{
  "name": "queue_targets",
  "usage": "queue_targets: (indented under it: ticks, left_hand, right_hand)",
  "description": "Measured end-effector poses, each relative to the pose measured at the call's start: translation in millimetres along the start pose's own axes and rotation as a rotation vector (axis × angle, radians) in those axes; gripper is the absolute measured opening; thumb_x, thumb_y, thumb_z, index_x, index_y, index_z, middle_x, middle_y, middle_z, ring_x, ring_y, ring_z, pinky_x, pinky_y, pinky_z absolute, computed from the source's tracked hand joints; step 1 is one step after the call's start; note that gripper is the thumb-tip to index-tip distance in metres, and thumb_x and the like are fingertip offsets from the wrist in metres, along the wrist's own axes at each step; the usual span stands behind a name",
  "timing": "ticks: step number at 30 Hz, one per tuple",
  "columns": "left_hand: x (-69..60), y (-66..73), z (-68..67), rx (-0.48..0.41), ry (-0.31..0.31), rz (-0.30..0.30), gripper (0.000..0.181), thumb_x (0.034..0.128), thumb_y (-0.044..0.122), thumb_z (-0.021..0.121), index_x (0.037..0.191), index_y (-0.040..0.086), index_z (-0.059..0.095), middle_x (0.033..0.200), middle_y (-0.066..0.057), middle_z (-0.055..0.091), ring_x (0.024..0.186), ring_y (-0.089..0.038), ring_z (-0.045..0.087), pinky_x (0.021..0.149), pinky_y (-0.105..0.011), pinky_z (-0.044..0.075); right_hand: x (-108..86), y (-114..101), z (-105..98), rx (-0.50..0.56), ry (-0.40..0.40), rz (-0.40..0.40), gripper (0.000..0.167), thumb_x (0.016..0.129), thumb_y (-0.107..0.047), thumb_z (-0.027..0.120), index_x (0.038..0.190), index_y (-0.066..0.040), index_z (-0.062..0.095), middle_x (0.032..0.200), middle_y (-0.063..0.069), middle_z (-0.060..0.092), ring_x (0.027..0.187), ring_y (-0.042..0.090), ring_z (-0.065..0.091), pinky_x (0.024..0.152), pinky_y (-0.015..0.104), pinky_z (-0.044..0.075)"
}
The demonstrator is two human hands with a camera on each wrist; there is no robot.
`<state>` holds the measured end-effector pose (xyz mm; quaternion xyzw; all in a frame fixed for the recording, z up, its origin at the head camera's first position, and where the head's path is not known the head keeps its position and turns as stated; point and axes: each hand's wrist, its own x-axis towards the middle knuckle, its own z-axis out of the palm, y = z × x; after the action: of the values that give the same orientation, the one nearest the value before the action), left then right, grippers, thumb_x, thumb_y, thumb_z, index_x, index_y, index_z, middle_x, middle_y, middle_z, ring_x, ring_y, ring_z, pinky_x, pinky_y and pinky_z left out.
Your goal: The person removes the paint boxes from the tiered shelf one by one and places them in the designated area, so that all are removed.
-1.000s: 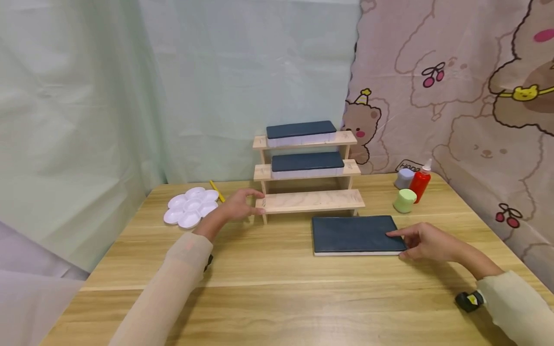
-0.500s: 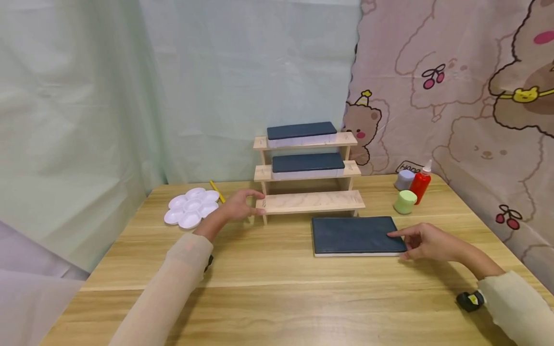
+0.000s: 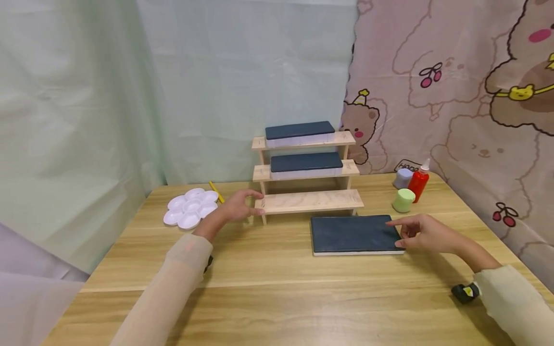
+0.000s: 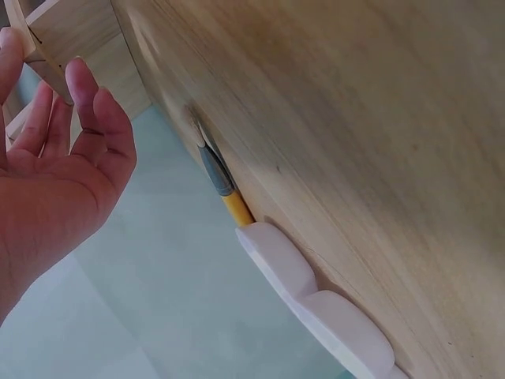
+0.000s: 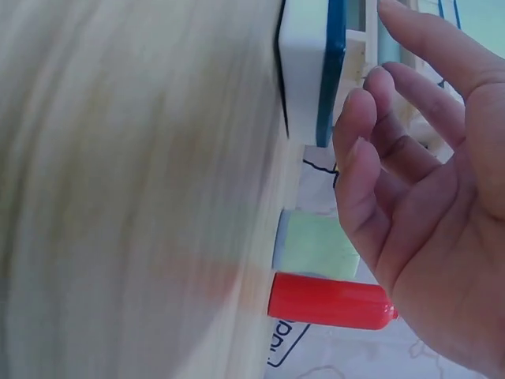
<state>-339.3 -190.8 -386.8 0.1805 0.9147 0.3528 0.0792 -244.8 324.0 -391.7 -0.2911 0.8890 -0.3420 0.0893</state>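
Observation:
My left hand (image 3: 239,205) grips the left end of the lowest step of a three-step wooden display stand (image 3: 311,201), thumb and fingers around its edge. In the left wrist view, the stand's corner (image 4: 49,71) sits between the fingers. A flat box with a dark blue top and white sides (image 3: 352,234) lies on the table before the stand. Over its right end hovers my right hand (image 3: 426,234), fingers loosely bent. The right wrist view shows that hand apart from the box (image 5: 306,75), holding nothing. Similar dark-topped boxes rest on the top step (image 3: 300,130) and the middle step (image 3: 306,162).
A white flower-shaped palette (image 3: 192,206) lies at the left, with a yellow-handled paintbrush (image 4: 237,207) beside it. At the right stand a red squeeze bottle (image 3: 418,185), a green jar (image 3: 403,201) and a blue-purple jar (image 3: 403,178). Curtains (image 3: 251,62) hang behind the table.
My right hand has let go of the flat box's right end and risen slightly off it. The left hand keeps its grip on the stand. The box has stayed in place.

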Motion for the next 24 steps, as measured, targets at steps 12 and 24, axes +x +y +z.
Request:
queue_targets:
  ticks: [12, 24]
  left_hand:
    - [-0.6, -0.8, -0.1, 0.011, -0.007, 0.000, 0.052, 0.0880, 0.024, 0.077, 0.134, 0.007, 0.061, 0.143, -0.017, 0.051, 0.139, -0.038, 0.037, 0.111, -0.053, 0.032]
    - [-2.6, 2.6, -1.1, 0.010, 0.009, 0.008, 0.051, 0.0880, 0.024, 0.078, 0.133, 0.006, 0.061, 0.142, -0.016, 0.052, 0.138, -0.037, 0.039, 0.111, -0.052, 0.033]
  right_hand:
    - [14.1, -8.7, -0.4, 0.061, 0.015, 0.016, 0.056, 0.088, -0.012, 0.076, 0.135, 0.007, 0.054, 0.090, 0.002, 0.068, 0.080, 0.015, 0.065, 0.071, 0.026, 0.056]
    - [23.4, -17.2, 0.4, 0.061, 0.042, 0.031, 0.056, 0.090, -0.013, 0.074, 0.137, 0.007, 0.052, 0.098, 0.005, 0.071, 0.080, 0.015, 0.066, 0.070, 0.026, 0.055]
